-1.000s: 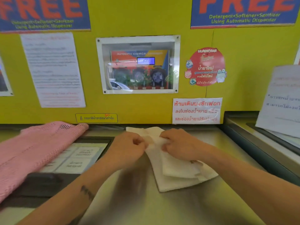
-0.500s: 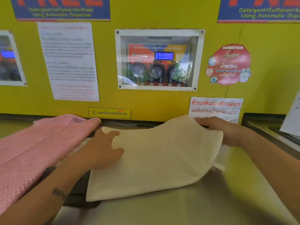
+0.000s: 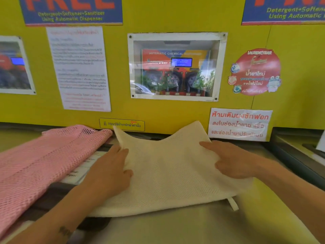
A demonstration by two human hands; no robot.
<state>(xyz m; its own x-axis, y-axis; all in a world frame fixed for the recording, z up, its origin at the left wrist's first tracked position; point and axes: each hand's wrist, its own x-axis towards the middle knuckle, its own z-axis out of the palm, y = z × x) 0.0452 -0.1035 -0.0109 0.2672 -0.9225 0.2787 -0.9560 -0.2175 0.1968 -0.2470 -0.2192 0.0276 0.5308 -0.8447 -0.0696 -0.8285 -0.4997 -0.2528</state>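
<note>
A cream mesh laundry bag (image 3: pixel 168 173) lies spread on the steel machine top (image 3: pixel 175 229), its two far corners standing up against the yellow wall. My left hand (image 3: pixel 109 173) grips the bag's left edge, thumb on top of the mesh. My right hand (image 3: pixel 232 161) holds the right side, index finger stretched across the cloth and the other fingers curled into it. A small white tab sticks out at the bag's near right corner.
A pink mesh bag (image 3: pixel 40 161) is draped over the machine's left part, partly covering a dark control panel (image 3: pixel 82 169). The yellow wall (image 3: pixel 175 113) with notices and a glazed dispenser window (image 3: pixel 175 67) stands right behind. Another machine's edge (image 3: pixel 299 155) runs along the right.
The cream bag was bunched and folded between both hands; it has been opened out flat. My hands moved apart to its left and right sides, and the far corners now stand up.
</note>
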